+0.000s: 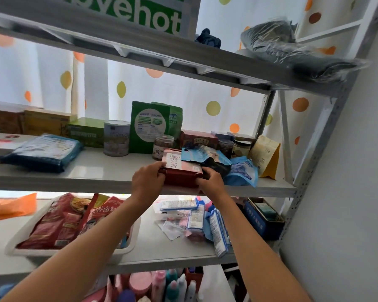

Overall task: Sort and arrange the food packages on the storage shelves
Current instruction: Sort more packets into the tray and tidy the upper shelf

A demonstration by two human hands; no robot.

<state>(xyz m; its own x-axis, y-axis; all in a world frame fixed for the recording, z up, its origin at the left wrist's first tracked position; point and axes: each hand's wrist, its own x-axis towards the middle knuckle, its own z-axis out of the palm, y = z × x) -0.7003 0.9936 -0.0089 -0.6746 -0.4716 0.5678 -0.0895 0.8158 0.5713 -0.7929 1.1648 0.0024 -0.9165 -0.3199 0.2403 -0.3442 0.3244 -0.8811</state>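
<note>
Both hands, left hand [147, 180] & right hand [210, 182], grip a red box [180, 171] at the front edge of the middle shelf [85, 168]. Blue pouches [241, 171] beside it lie jumbled; lower-shelf packets [192, 216] unsorted. Sorting approx. partway, much left.

A home storage corner: a grey metal shelving unit [205, 188] stands before a white curtain with coloured dots [183, 92], its shelves holding food boxes, tins, jars and snack pouches, with toiletry bottles [172, 284] on the lowest shelf
</note>
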